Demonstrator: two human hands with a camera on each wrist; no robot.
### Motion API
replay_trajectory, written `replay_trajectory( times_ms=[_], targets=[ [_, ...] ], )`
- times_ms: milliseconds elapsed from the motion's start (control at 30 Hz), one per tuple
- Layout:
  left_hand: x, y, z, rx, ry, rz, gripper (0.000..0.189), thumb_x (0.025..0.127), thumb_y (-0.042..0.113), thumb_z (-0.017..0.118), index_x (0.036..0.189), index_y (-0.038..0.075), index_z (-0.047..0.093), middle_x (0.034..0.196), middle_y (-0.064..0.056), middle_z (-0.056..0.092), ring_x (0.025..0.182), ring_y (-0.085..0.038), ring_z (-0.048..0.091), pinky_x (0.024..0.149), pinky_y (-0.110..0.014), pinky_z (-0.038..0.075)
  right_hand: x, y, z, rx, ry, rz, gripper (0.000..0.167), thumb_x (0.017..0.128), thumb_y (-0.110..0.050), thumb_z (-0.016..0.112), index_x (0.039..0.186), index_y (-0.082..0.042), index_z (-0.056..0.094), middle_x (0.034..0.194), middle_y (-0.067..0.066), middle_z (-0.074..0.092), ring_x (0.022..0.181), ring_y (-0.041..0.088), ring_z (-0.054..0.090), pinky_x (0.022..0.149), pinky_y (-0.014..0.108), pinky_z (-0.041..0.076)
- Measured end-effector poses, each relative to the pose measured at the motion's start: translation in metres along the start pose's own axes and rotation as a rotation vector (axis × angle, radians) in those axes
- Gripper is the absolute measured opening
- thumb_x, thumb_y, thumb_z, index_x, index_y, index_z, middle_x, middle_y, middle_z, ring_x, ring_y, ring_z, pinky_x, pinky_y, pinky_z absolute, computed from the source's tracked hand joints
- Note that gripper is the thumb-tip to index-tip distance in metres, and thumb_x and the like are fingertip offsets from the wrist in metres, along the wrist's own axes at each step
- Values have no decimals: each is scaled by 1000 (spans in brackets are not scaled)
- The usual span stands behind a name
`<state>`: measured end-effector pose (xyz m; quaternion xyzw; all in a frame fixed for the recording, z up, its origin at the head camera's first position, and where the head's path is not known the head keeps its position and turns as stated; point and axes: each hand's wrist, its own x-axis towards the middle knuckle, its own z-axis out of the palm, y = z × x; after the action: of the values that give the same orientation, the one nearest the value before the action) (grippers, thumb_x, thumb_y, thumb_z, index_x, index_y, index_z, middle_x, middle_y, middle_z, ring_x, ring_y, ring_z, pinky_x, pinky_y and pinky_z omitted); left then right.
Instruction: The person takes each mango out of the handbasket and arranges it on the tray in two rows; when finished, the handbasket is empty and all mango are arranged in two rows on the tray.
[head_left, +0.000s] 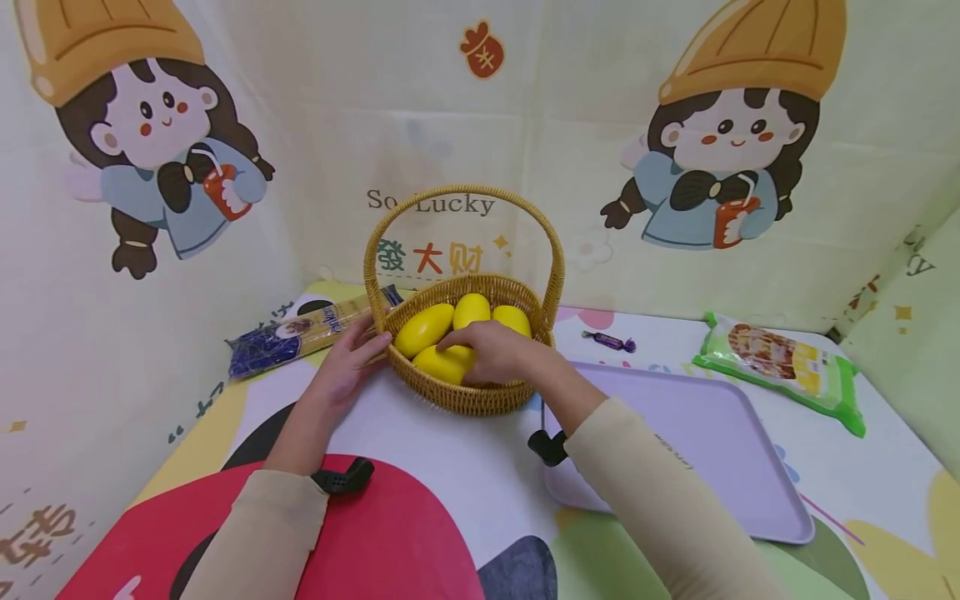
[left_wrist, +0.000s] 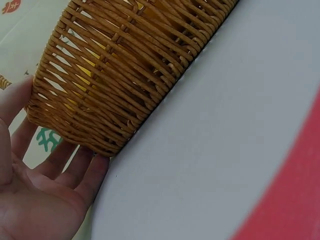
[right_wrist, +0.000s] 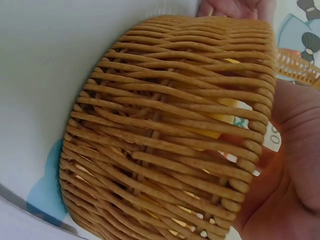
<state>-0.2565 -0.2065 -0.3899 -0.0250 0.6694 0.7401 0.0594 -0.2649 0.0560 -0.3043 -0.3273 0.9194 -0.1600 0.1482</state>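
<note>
A wicker basket [head_left: 480,402] with a tall arched handle stands on the table and holds several yellow mangoes [head_left: 424,330]. My left hand [head_left: 347,367] holds its left side; in the left wrist view the thumb is at the rim and the other fingers [left_wrist: 92,175] lie against the outer wall. Reaching over the front rim, my right hand [head_left: 498,352] is inside the basket and grips the front mango [head_left: 442,364], with the index finger bent over its top. The thumb and lower fingers are hidden there. Woven cane [right_wrist: 160,115] fills most of the right wrist view.
Behind my left hand lies a long blue and gold packet [head_left: 300,335]. A lilac tray [head_left: 675,425] is at the right, under my right forearm. Beyond it are a purple-wrapped candy [head_left: 610,341] and a green food bag [head_left: 780,367]. Printed cloth walls surround the table.
</note>
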Motion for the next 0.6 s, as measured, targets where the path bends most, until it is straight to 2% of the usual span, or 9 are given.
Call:
replay_trajectory(
  times_ms=[233,367,500,600],
  targets=[
    [1,0,0,18,-1,0,66,105,31,62,163,30,31,167,-6,33,151,-27,37,126,-48,33,-7,3,-6,6,17,-22,55,90,-16,78,142,-27,63,143,0,62,121,22,54,112,40,45],
    [1,0,0,29,0,0,66,106,31,61,164,31,30,169,-5,31,151,-27,36,126,-48,33,-12,1,-11,12,25,-29,57,90,-18,79,143,-27,62,142,0,63,119,22,54,108,39,47],
    [0,1,1,24,-9,6,67,106,29,59,165,27,27,170,-6,29,152,-27,35,127,-48,31,-17,0,-18,8,40,-28,58,88,-20,80,143,-27,62,138,2,64,116,23,55,104,40,48],
    [0,0,1,16,-13,8,67,107,28,58,165,26,26,170,-6,28,153,-28,34,127,-48,30,-22,0,-24,7,62,-33,59,88,-20,80,144,-26,62,140,4,63,119,25,55,107,43,47]
  ],
)
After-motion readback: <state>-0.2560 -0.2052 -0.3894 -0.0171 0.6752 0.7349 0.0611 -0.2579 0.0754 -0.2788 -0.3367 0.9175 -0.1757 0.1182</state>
